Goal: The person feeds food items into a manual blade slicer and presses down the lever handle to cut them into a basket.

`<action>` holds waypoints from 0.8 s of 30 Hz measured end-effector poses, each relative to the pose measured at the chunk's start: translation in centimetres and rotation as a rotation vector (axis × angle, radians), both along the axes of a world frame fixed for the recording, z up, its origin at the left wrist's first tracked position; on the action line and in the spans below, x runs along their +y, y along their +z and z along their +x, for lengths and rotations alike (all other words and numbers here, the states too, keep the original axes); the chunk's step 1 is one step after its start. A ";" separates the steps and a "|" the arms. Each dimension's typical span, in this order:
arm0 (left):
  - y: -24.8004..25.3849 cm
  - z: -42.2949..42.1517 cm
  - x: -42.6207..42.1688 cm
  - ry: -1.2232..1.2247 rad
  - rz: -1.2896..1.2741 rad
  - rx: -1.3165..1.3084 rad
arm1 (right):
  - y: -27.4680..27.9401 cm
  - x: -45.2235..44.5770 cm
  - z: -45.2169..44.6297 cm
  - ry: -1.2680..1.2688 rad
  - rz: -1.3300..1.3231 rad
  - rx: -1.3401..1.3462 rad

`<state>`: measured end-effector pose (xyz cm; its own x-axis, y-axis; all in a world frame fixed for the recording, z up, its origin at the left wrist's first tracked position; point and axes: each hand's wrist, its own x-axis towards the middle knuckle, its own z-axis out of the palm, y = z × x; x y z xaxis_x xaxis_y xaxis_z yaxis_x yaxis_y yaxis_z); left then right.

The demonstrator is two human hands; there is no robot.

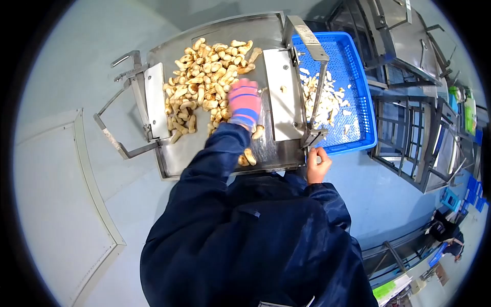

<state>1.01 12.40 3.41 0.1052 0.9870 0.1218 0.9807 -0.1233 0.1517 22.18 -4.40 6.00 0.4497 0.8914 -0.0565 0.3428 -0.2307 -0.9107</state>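
My left hand [244, 105], in a pink and blue striped glove, reaches over the right side of a pile of pale, stubby mushrooms [207, 71]. Its fingers stretch forward against the mushrooms, slightly blurred. The pile lies on a steel tray table [255, 28]. My bare right hand [318, 162] is at the table's near right corner, just below the end of a hinged metal cutter frame [318, 97]. Its fingers are curled closed, and what lies in them is hidden. A white cutting board [283, 110] sits beside that frame, with a small scrap on it.
A blue perforated basket [362, 92] with cut white pieces [325, 100] stands right of the cutter. Another hinged metal frame [115, 140] and white board [155, 97] are on the table's left. Steel racks [404, 128] stand farther right. Another person [452, 245] is at the far right.
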 end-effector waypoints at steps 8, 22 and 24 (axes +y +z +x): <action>-4.5 -6.0 2.7 -0.117 0.041 0.127 | 0.8 0.2 -0.1 0.021 0.004 -0.021; -4.4 11.5 -2.5 0.161 0.016 -0.792 | 3.3 1.1 -0.2 0.024 -0.059 0.081; -4.7 11.6 -3.4 0.166 -0.024 -0.869 | 2.9 1.1 0.0 0.032 -0.062 0.073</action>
